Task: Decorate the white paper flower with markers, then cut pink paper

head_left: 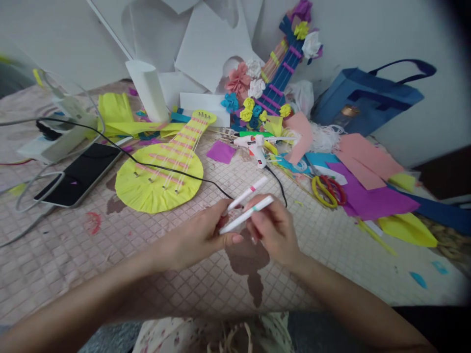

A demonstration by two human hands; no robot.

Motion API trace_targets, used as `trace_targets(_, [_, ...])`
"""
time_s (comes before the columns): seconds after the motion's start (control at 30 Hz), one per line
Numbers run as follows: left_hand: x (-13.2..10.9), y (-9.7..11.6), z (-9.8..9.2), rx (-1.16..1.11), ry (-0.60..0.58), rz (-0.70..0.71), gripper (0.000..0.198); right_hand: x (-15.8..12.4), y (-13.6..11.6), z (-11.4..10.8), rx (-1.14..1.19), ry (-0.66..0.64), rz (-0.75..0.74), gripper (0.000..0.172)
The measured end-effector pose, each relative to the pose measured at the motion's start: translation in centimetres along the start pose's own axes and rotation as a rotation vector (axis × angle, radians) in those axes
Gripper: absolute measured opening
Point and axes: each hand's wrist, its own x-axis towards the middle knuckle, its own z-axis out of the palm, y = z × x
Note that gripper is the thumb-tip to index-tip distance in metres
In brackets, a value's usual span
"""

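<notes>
Two slim white markers are held up over the table between my hands, one with a pink band (pixel 243 195) and one with a green band (pixel 243 218). My left hand (pixel 206 233) is closed around their left ends, its thumb under the green-banded one. The fingers of my right hand (pixel 275 228) are bent and pinch the green-banded marker near its band. Just beyond, a flat yellow paper instrument (pixel 165 171) with pink strips and white strings lies face up. A white glue gun (pixel 255 147) rests past the markers.
A black cable (pixel 165 170) crosses the yellow instrument. At left are a phone (pixel 83 174) and a power strip (pixel 55 139). Scissors (pixel 327 190) and coloured paper (pixel 379 193) lie right. A flower-covered blue instrument (pixel 281 78) and a blue bag (pixel 362 103) stand behind.
</notes>
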Motion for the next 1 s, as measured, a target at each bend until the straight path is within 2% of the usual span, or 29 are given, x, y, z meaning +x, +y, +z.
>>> trace_targets(0.07, [0.4, -0.5, -0.7, -0.036, 0.079, -0.017, 0.038, 0.7, -0.1, -0.6, 0.083, 0.122, -0.016, 0.011])
trace_targets(0.13, [0.9, -1.0, -1.4, -0.087, 0.214, -0.057, 0.037, 1.5, -0.2, -1.3, 0.152, 0.195, 0.067, 0.011])
trace_targets(0.17, [1.2, -1.3, -1.6, -0.096, 0.276, -0.074, 0.041, 1.9, -0.1, -1.6, 0.184, 0.201, 0.126, 0.007])
trace_targets(0.23, [1.8, -1.8, -1.9, -0.086, 0.366, -0.08, 0.046, 2.4, 0.1, -2.2, 0.251, 0.16, 0.237, 0.015])
trace_targets(0.3, [2.1, -2.3, -1.8, -0.095, 0.411, -0.023, 0.041, 2.7, 0.6, -2.7, 0.338, 0.071, 0.336, 0.02])
trace_targets(0.4, [2.3, -2.6, -1.4, -0.106, 0.418, 0.105, 0.027, 2.7, 1.5, -2.7, 0.483, -0.054, 0.487, 0.017])
trace_targets(0.47, [2.2, -2.6, -1.2, -0.037, 0.412, 0.155, 0.028, 2.5, 2.0, -2.4, 0.547, -0.112, 0.549, 0.025])
trace_targets(0.57, [2.1, -2.6, -0.8, 0.086, 0.364, 0.18, 0.034, 2.1, 2.2, -1.8, 0.586, -0.185, 0.512, 0.026])
trace_targets(0.67, [2.0, -2.6, -0.5, 0.191, 0.325, 0.25, 0.017, 1.7, 2.1, -1.5, 0.541, -0.22, 0.444, 0.018])
trace_targets(0.77, [1.7, -2.7, -0.3, 0.327, 0.338, 0.335, 0.013, 1.6, 2.1, -1.3, 0.442, -0.142, 0.419, 0.017])
trace_targets(0.87, [1.6, -2.8, 0.0, 0.503, 0.358, 0.353, 0.014, 1.5, 2.2, -0.9, 0.361, -0.039, 0.425, 0.017])
trace_targets(1.0, [1.5, -2.3, 0.2, 0.662, 0.263, 0.334, 0.023, 1.2, 2.2, 0.2, 0.332, 0.058, 0.381, 0.023])
